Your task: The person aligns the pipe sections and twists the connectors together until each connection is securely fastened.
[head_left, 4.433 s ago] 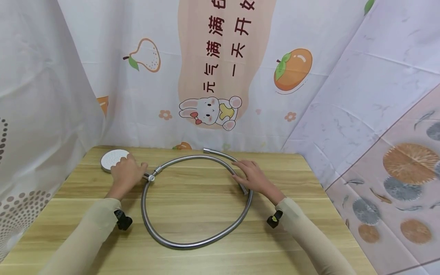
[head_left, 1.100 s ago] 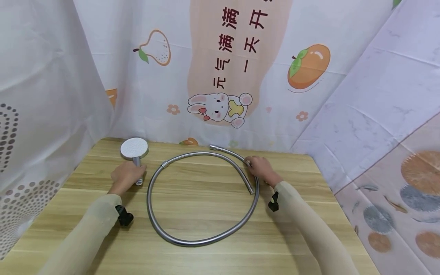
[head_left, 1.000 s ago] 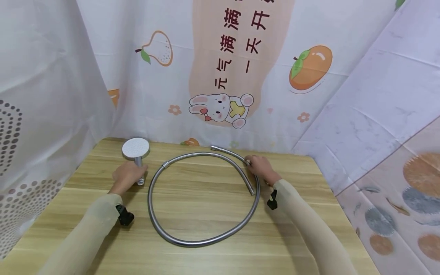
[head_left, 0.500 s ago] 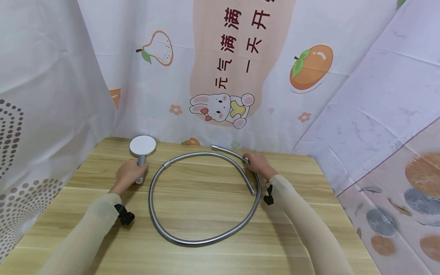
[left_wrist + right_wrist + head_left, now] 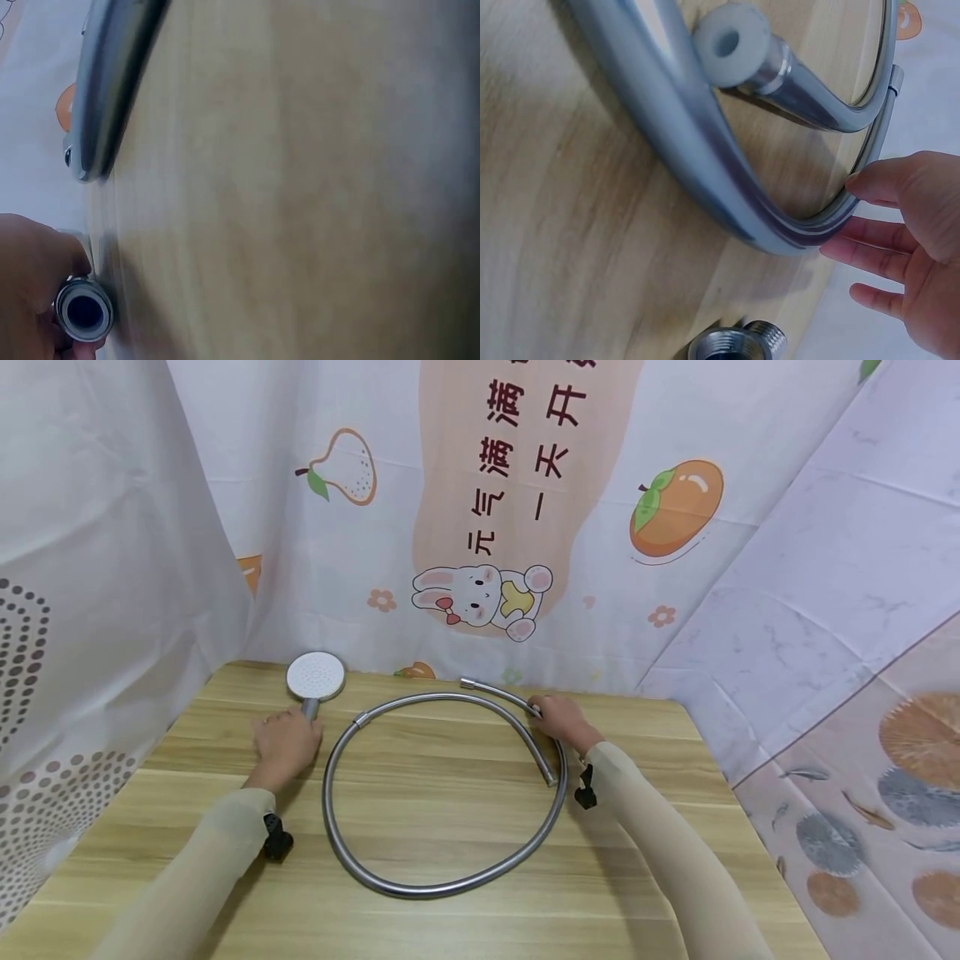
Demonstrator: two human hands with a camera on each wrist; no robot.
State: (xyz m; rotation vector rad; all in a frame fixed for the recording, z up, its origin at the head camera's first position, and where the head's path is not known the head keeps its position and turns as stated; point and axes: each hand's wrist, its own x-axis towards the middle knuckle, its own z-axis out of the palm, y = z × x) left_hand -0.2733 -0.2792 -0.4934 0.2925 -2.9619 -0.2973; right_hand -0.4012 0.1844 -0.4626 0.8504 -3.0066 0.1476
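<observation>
On the left, a round shower head point(image 5: 316, 675) with a white face lies face up, its handle pointing back toward me. My left hand point(image 5: 287, 745) grips that handle, and the handle's hollow end point(image 5: 84, 313) shows beside my fingers in the left wrist view. A grey metal shower hose point(image 5: 420, 891) forms a big loop on the table. My right hand point(image 5: 560, 720) pinches the hose's far right part between thumb and fingers. One hose end point(image 5: 551, 779), fitted with a white washer point(image 5: 731, 45), lies inside the loop; the other end point(image 5: 467, 683) points to the back.
In the right wrist view, a threaded metal fitting point(image 5: 763, 336) lies on the table near my right hand, hidden in the head view. A printed curtain point(image 5: 360, 635) hangs at the table's back edge, with more sheets at both sides. The wooden table point(image 5: 442, 802) carries everything.
My left hand has turned the shower head from slanting left and moved it right; its handle no longer reaches the hose. My right hand, earlier spread over the hose, has taken hold of it.
</observation>
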